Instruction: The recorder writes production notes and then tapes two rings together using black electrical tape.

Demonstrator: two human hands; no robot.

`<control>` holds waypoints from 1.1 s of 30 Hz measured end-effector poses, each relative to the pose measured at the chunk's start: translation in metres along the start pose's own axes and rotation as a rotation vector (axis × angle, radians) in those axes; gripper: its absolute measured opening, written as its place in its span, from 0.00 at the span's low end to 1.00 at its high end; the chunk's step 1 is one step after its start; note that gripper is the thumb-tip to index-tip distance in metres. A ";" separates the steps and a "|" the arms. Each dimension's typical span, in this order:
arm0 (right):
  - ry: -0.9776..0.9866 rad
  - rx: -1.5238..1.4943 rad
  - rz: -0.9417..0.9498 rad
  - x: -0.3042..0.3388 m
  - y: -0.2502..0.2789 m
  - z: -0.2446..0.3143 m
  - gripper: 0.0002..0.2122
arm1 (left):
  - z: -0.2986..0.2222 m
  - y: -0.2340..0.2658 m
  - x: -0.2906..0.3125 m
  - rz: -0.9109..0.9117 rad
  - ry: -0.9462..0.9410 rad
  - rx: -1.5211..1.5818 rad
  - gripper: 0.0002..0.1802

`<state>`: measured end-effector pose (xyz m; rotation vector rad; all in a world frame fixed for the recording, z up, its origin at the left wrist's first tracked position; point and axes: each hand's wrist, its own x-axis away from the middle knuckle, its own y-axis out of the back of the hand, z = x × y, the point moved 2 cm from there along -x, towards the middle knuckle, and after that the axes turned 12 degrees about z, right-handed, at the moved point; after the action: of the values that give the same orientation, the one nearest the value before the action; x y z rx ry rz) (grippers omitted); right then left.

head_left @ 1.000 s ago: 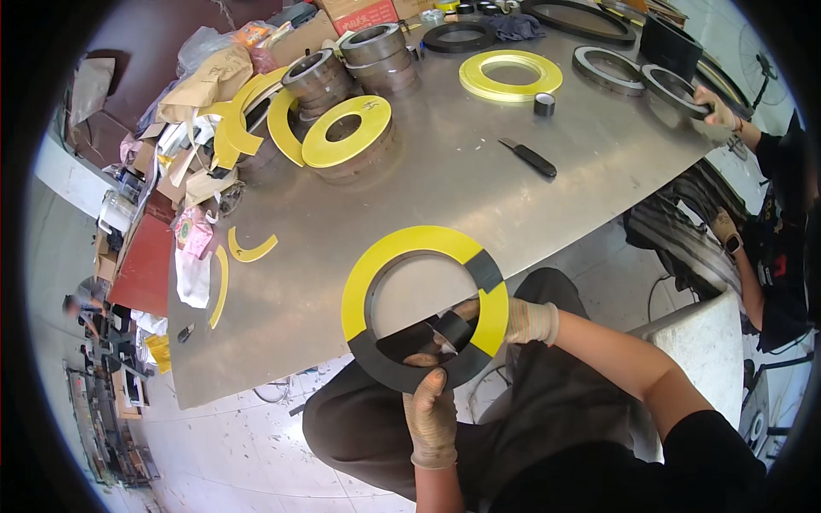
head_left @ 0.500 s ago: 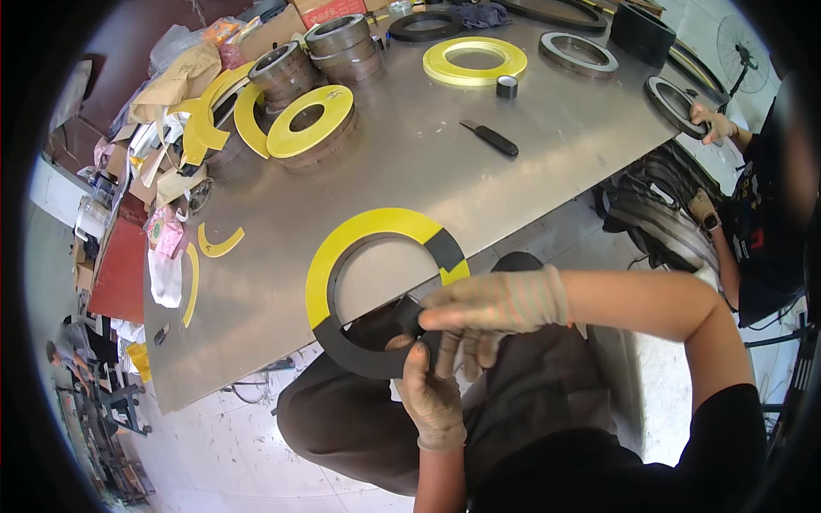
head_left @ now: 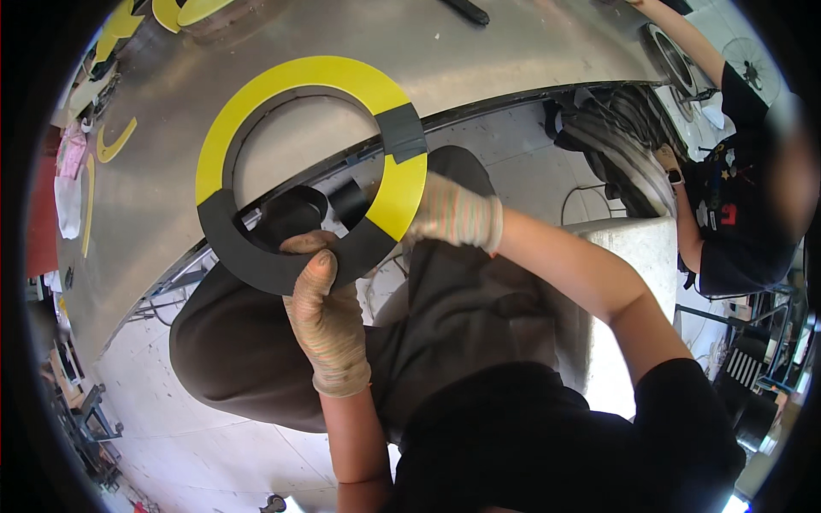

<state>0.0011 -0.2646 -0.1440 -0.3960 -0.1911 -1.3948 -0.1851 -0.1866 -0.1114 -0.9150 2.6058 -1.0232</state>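
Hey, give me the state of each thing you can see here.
ring: held up, part yellow, part black
left hand: gloved, gripping the ring's black lower part
right hand: gloved, partly hidden behind the ring; grip unclear
black roll: partly hidden, seen through the ring's opening
black knife handle: lying on the table, cut off by picture edge
two curved yellow strips: lying on the table

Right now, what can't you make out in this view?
Head view:
Gloved right hand: fingertips hidden behind the flat yellow-and-black ring.
Gloved left hand: most fingers hidden behind that ring.
Long black tool on the grey metal table: far end cut off by the top edge.
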 end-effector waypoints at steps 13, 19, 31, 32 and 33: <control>0.015 -0.168 -0.048 0.100 0.000 0.108 0.25 | 0.001 -0.018 0.000 -0.068 -0.041 0.108 0.20; -0.103 -0.925 0.431 0.020 0.006 0.116 0.15 | -0.003 0.011 -0.007 -0.179 -0.049 -0.079 0.20; 0.308 1.011 -0.147 -0.002 0.015 -0.005 0.21 | -0.005 0.018 -0.003 -0.012 0.030 0.022 0.21; 0.470 0.718 -0.127 -0.002 0.016 -0.005 0.22 | 0.002 0.007 -0.005 0.029 -0.028 0.065 0.21; 0.619 0.422 -0.109 0.000 0.018 -0.006 0.24 | 0.007 -0.004 -0.005 0.074 -0.085 0.110 0.21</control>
<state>0.0185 -0.2650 -0.1521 0.4026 0.0064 -1.4762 -0.1762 -0.1897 -0.1141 -0.8119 2.4677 -1.0717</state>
